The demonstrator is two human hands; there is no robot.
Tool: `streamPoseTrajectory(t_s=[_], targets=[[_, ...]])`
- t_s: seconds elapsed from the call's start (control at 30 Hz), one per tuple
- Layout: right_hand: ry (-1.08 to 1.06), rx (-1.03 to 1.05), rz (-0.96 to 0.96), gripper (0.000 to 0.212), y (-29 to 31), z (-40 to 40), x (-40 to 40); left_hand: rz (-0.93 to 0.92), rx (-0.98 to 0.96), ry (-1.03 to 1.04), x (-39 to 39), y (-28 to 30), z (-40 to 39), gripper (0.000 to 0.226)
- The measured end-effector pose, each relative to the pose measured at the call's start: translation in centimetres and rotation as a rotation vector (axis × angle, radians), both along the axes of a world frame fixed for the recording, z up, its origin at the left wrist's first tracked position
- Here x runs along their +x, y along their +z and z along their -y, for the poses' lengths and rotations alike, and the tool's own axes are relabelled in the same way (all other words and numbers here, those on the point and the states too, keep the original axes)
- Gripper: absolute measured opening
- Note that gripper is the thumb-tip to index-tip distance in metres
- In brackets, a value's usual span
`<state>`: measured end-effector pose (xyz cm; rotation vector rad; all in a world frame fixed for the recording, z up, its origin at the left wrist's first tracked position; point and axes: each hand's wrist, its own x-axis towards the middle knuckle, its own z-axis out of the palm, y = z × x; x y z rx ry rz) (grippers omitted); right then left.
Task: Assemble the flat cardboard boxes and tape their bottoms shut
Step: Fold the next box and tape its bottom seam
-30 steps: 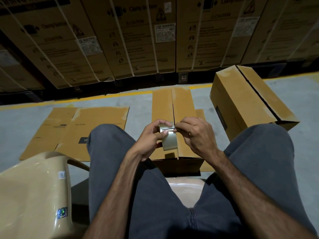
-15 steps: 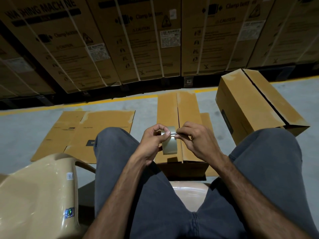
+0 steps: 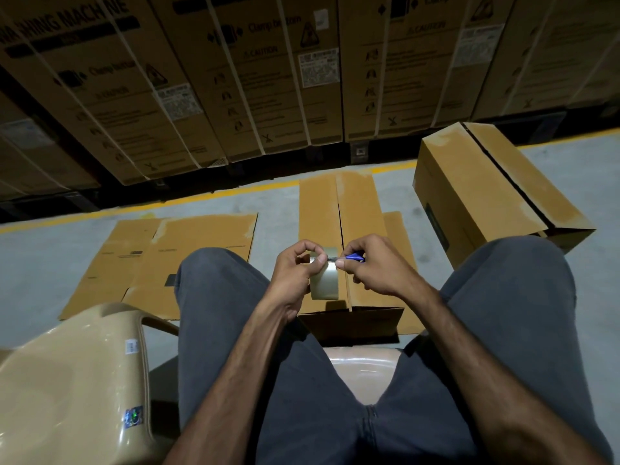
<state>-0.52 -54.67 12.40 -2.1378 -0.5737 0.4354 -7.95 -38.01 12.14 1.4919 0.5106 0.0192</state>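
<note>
My left hand point(image 3: 295, 273) clamps the tape roll point(image 3: 324, 280), right hand point(image 3: 375, 266) pinches a blue cutter point(image 3: 355, 257); the box point(image 3: 339, 243) seam is untaped (flat cardboard point(image 3: 161, 260) waits).

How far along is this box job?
Two boxes are folded up: one on the right and one in front of the knees, whose seam looks untaped. Now the left hand holds the tape roll while the right hand works at it with a blue-handled tool. Flat cardboard still awaits.
</note>
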Motion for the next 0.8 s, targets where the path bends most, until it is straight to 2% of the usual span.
streamPoseTrajectory(t_s=[0.1,0.23,0.3,0.4,0.47,0.67,0.8], targets=[[-0.077,-0.035,0.044,0.016,-0.2,-0.6,-0.2,-0.006,-0.008,0.006,0.3,0.2,0.2,0.01],[-0.287,-0.11,0.107,0.016,-0.3,0.7,1.0,0.018,-0.089,0.012,0.4,0.5,0.0,0.015],[-0.349,0.057,-0.004,0.02,-0.4,1.2,1.4,0.022,-0.115,0.017,0.4,0.5,-0.2,0.016],[-0.415,0.392,-0.269,0.025,-0.2,0.3,0.3,0.015,-0.13,0.054,0.7,0.5,-0.4,0.015],[-0.397,0.452,-0.371,0.028,-0.2,-0.6,-0.7,-0.003,-0.189,0.085,0.9,0.7,-0.4,0.012],[-0.383,0.575,-0.51,0.036,-0.2,-1.3,-1.7,-0.103,-0.396,0.14,1.8,1.7,-0.9,0.014],[-0.487,0.989,-0.837,0.04,-0.3,-1.4,-1.2,-0.137,-0.427,0.198,2.2,3.2,-1.1,0.007]])
